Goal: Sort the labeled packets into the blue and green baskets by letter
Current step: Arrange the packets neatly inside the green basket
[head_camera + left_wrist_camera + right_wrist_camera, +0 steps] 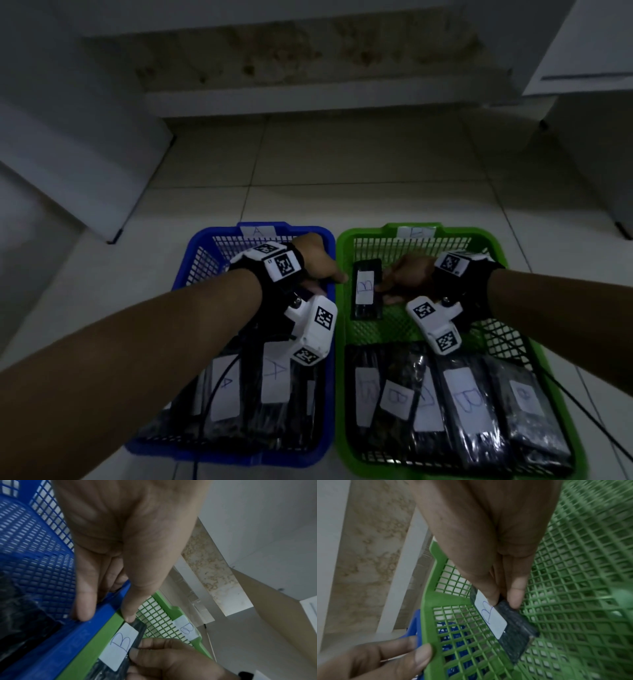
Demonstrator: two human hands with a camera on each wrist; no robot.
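A black packet (367, 308) with a white "B" label lies in the far left part of the green basket (340, 342). My right hand (387, 291) pinches its right edge, thumb on the label (491, 618). My left hand (329, 274) is over the right rim of the blue basket (329, 377), fingers straight. Its thumb tip (127, 618) is at the packet's (120, 646) far corner. Several "A" packets (274, 377) fill the near half of the blue basket. Several "B" packets (466, 401) fill the near half of the green one.
The baskets stand side by side on a pale tiled floor (342, 171), tagged "A" (257, 231) and "B" (416, 232) on their far rims. White furniture (68, 154) stands to the left and right, a stained step (274, 61) behind. Black cables (582, 411) trail from my wrists.
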